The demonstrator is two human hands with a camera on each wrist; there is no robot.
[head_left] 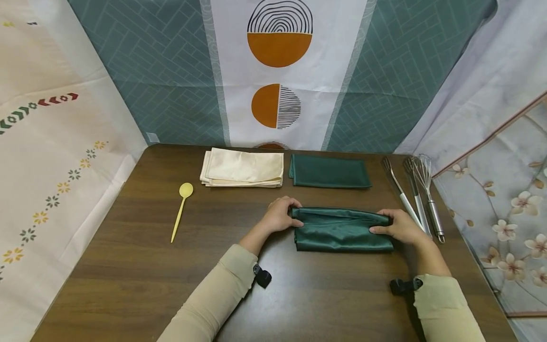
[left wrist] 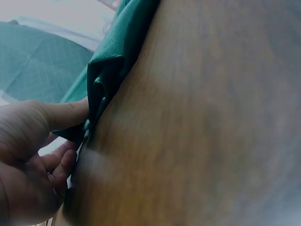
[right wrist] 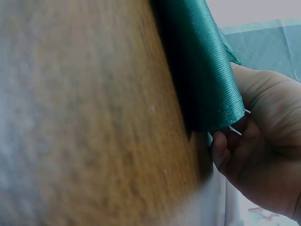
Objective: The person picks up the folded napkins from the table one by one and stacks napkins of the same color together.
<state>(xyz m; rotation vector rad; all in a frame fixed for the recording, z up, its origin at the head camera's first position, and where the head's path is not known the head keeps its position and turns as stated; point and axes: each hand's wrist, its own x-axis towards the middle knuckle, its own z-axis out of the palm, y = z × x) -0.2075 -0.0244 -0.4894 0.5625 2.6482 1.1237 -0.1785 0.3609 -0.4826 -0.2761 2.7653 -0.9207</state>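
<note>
A shiny dark green cloth (head_left: pixel 342 235), folded into a wide strip, lies on the brown table in front of the person. At its left end the left hand (head_left: pixel 279 216) pinches the upper edge between thumb and fingers. The right hand (head_left: pixel 399 225) grips the opposite end the same way, thumb on top. In the left wrist view the cloth's layered end (left wrist: pixel 106 75) sits between the thumb and the curled fingers. The right wrist view shows a rounded fold of the cloth (right wrist: pixel 207 70), with fingers reaching beneath it.
Behind the hands lie a stack of folded cream cloths (head_left: pixel 243 167) and a folded green cloth (head_left: pixel 331 171). A yellow spoon (head_left: pixel 183 211) rests at the left. Right of the right hand are a whisk (head_left: pixel 431 204) and two other metal-handled utensils (head_left: pixel 403 192). Patterned fabric hangs around the table.
</note>
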